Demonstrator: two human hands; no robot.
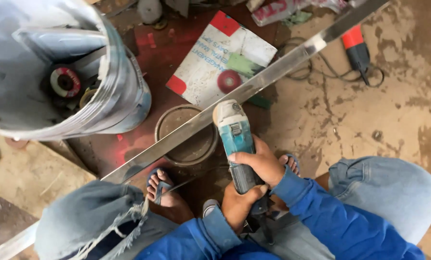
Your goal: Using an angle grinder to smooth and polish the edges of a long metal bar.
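Observation:
I hold a teal angle grinder with both hands. My right hand wraps the grinder body from the right. My left hand grips its rear end lower down. The grinder's grey head rests against a long shiny metal bar that runs diagonally from the lower left to the upper right. My blue sleeves and jeans-clad knees frame the bottom of the view. One sandalled foot stands just under the bar.
A round tin lid lies under the bar. A big grey bucket holding grinding discs stands at upper left. A white and red printed card with a red disc lies behind. A red power tool with cable lies at upper right on dusty floor.

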